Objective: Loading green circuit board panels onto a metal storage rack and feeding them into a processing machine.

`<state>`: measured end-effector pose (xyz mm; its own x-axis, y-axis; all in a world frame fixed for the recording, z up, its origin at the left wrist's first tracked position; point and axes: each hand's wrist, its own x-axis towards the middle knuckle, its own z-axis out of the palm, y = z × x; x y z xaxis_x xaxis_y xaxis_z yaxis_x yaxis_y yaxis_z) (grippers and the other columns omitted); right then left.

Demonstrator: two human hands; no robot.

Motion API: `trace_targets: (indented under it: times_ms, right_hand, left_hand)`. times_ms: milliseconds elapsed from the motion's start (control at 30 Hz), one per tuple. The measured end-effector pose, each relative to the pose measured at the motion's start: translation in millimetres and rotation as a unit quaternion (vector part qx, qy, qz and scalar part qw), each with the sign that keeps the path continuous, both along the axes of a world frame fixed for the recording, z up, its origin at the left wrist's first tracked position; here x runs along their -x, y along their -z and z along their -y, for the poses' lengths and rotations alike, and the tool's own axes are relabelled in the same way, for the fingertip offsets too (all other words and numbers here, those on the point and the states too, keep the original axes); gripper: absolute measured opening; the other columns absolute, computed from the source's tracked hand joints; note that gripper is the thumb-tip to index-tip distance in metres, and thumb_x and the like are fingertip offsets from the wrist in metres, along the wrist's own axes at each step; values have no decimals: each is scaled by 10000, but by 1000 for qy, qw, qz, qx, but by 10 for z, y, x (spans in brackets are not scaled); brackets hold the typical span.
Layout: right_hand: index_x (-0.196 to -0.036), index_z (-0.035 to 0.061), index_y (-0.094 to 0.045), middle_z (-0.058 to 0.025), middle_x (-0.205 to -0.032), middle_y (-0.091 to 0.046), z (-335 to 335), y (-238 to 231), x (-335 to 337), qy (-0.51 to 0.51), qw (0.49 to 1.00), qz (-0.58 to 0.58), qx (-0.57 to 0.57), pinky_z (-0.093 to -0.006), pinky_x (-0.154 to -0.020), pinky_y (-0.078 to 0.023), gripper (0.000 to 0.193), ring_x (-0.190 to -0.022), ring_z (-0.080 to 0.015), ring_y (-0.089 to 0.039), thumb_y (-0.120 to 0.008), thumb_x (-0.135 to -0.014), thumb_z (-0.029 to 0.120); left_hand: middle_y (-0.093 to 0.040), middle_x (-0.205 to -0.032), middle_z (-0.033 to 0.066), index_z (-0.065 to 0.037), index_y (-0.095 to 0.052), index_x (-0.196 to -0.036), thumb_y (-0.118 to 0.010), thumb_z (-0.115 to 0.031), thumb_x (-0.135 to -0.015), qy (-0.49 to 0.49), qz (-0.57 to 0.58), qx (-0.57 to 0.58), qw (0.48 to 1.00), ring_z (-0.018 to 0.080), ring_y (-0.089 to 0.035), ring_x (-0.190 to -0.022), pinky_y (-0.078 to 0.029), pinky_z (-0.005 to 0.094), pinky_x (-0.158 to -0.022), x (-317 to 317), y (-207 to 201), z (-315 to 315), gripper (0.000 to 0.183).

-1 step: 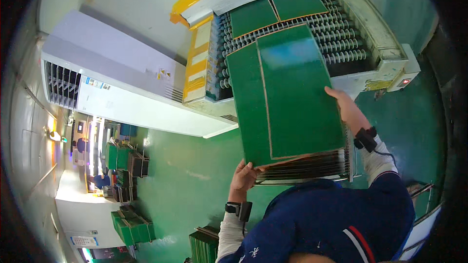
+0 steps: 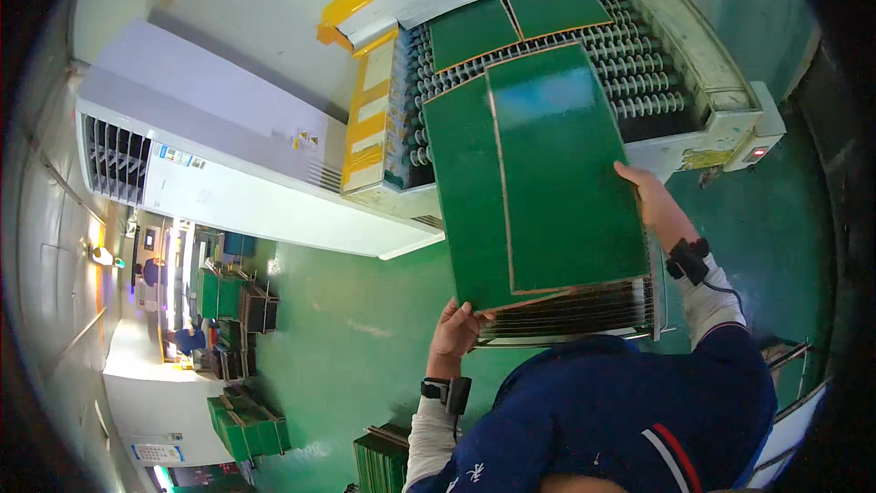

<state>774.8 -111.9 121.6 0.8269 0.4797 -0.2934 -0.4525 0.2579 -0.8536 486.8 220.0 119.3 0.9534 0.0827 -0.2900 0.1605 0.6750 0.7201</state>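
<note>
Two overlapping flat green panels with pale edges are in front of me, tilted over the near end of a roller conveyor (image 2: 643,68). My left hand (image 2: 453,329) is closed on the near left corner of the lower green panel (image 2: 464,192), thumb on top. My right hand (image 2: 650,199) grips the right edge of the upper green panel (image 2: 566,183), its thumb on the face and the other fingers hidden beneath. The upper panel covers much of the lower one. Farther in, two more green panels (image 2: 474,32) lie side by side on the rollers.
Under the held panels stands a rack (image 2: 575,315) with several dark slats or panel edges. A white air conditioner (image 2: 228,128) stands to the left. More green panels (image 2: 381,461) stand near the lower edge, and loaded carts (image 2: 246,424) are at far left.
The upper panel has shifted slightly to the right over the lower one, together with my right hand. My left hand has hardly moved.
</note>
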Motion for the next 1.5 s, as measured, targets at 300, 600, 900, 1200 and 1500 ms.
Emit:
trace_targets:
  times_ms: [300, 600, 900, 1200, 1500]
  right_hand:
    - [-1165, -10, -604, -107, -1017, -680, 574, 69, 613, 2, 992, -123, -37, -381, -815, -546, 341, -913, -225, -668, -646, -853, 120]
    - [-1091, 30, -627, -79, -1017, -686, 997, 321, 492, 97, 981, -116, -124, -337, -739, -534, 280, -866, -200, -669, -636, -869, 201]
    - [-1104, 29, -615, -88, -1003, -685, 1074, 352, 658, 155, 965, -83, -196, -337, -719, -518, 294, -795, -212, -658, -607, -893, 233]
    - [-1154, 15, -574, -101, -988, -680, 789, 182, 598, 200, 963, -75, -163, -346, -676, -515, 291, -783, -227, -656, -580, -909, 172]
    - [-1139, -9, -561, -110, -950, -666, 719, 105, 518, 196, 963, -65, -171, -342, -640, -516, 269, -742, -227, -644, -558, -916, 141]
  left_hand:
    - [-645, -1124, 107, -55, -556, -1208, -522, -96, -948, -34, -22, 17, 999, 271, -632, -921, -501, 418, -818, -182, 31, -32, 265]
    - [-654, -1053, 152, -12, -607, -1106, -508, -129, -971, -19, 36, 8, 999, 269, -627, -924, -516, 392, -847, -434, 67, -192, 204]
    - [-661, -1007, 131, -16, -628, -1026, -490, -100, -970, -78, -19, 26, 996, 264, -633, -894, -520, 386, -833, -585, -79, -113, 171]
    - [-655, -1009, 123, -25, -606, -1050, -531, -87, -957, -66, -19, 34, 997, 273, -628, -901, -522, 393, -828, -738, -38, -203, 135]
    - [-656, -1039, 118, -45, -609, -1058, -543, -102, -955, -69, -21, 27, 997, 260, -628, -906, -523, 390, -826, -828, -16, -287, 135]
